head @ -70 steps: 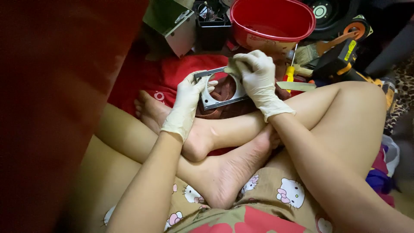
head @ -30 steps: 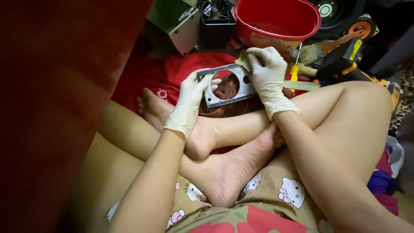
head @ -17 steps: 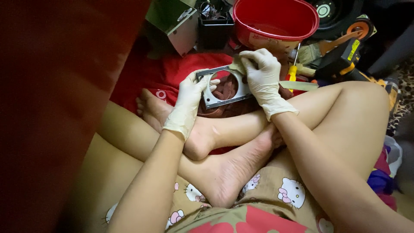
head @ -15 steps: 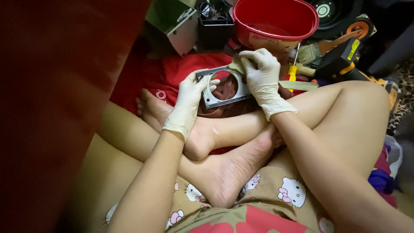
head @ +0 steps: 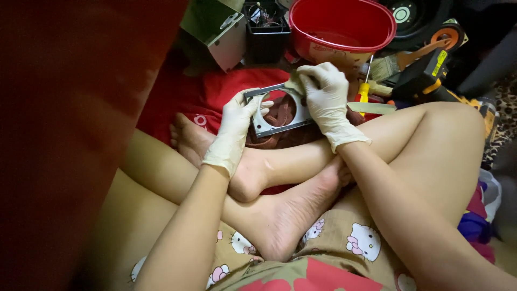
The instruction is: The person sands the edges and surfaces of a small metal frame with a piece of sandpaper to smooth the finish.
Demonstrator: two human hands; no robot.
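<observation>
Hands in white gloves meet above crossed bare legs: left hand (head: 237,126) grips the grey metal plate (head: 280,110), a square with a round hole, by its 9 o'clock edge. Right hand (head: 326,99) is closed on a small pale cloth (head: 295,83), pressing it to the plate's 1 o'clock corner. Red bucket (head: 342,27) sits at 12 o'clock beyond the plate; yellow-handled screwdriver (head: 365,89) lies just at 3 o'clock of the right hand.

Gloved left hand (head: 237,126) and right hand (head: 327,99) on grey metal frame (head: 280,110)
</observation>
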